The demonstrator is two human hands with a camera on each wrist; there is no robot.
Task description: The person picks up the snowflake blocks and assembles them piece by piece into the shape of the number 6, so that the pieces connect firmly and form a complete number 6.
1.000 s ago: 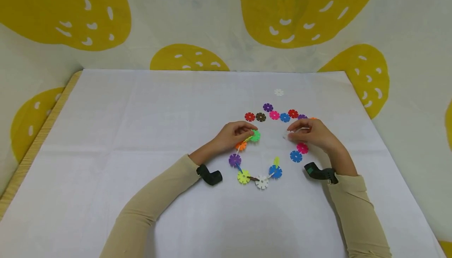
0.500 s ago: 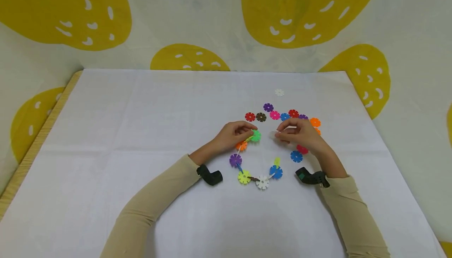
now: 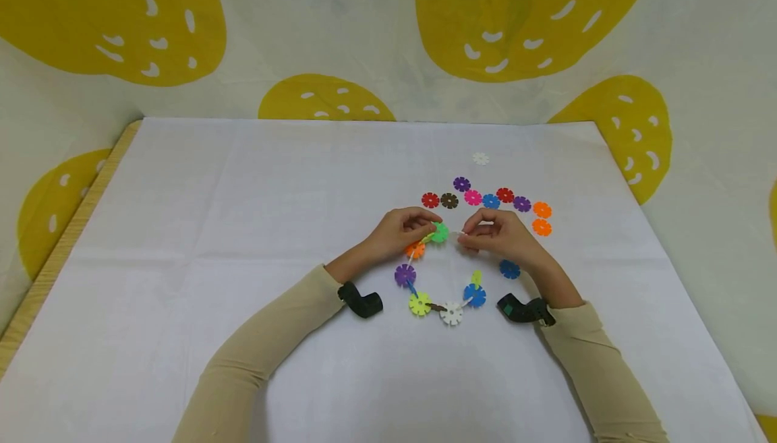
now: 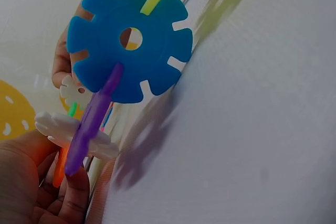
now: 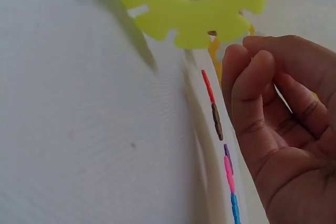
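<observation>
Left hand: your left hand is pinching the green disc, its fingers clamping the far end of the chain.
Right hand: your right hand is pinching a thin white piece between thumb and fingertips.
Gap: the white piece is sitting just beside the green disc, between both sets of fingers; you are not getting a clear enough view to tell whether they are touching.
Chain: it is trailing from your left fingers toward you and curving round under the right ones, an orange disc and a purple disc leading down, a blue disc lying nearer you than your right fingers, with a yellow link standing out of it.
Beyond left fingers: a red disc and a brown disc are lying side by side.
Beyond right fingers: a pink disc is lying among others, a loose white disc farthest off.
Right of right fingers: two orange discs are lying together on the tabletop.
</observation>
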